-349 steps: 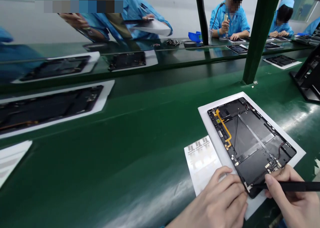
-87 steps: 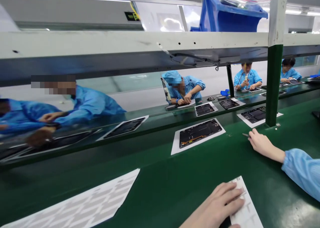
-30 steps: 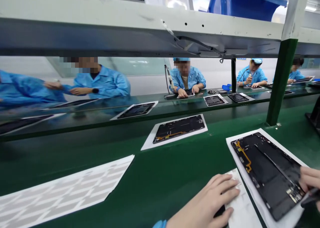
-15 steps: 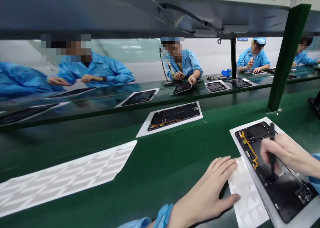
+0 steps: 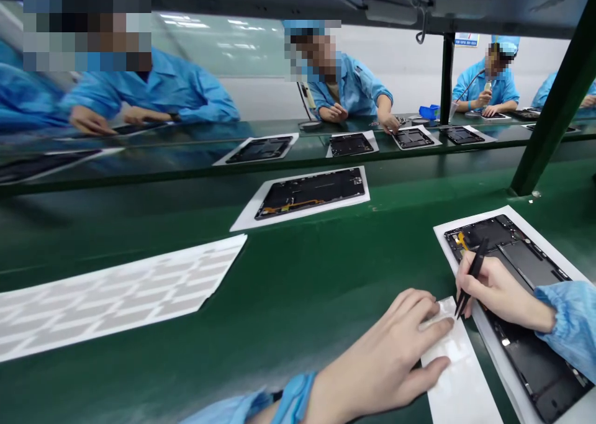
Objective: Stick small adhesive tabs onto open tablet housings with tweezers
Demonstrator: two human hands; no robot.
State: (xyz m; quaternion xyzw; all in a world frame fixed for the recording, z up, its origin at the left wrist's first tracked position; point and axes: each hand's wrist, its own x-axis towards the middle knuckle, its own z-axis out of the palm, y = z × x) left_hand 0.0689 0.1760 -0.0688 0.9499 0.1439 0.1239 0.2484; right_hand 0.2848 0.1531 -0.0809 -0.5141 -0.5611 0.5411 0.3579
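Observation:
My left hand [image 5: 386, 356] lies flat with fingers spread on a small white sticker sheet [image 5: 459, 374] on the green belt. My right hand [image 5: 496, 290] grips black tweezers [image 5: 471, 275], their tips touching the top edge of that sheet. Under my right wrist lies an opened black tablet [image 5: 521, 275] with an orange flex cable, resting on a white mat [image 5: 549, 244].
A large white sticker sheet [image 5: 116, 290] lies at the left. Another opened tablet on a mat [image 5: 310, 194] sits on the belt ahead. A green post [image 5: 549, 107] stands at the right. Co-workers in blue coats [image 5: 349, 89] work across a raised ledge with more tablets.
My right hand has moved left off the tablet's middle, bringing the tweezers down to the small sheet. My left hand stays flat on the sheet. The view has tilted downward.

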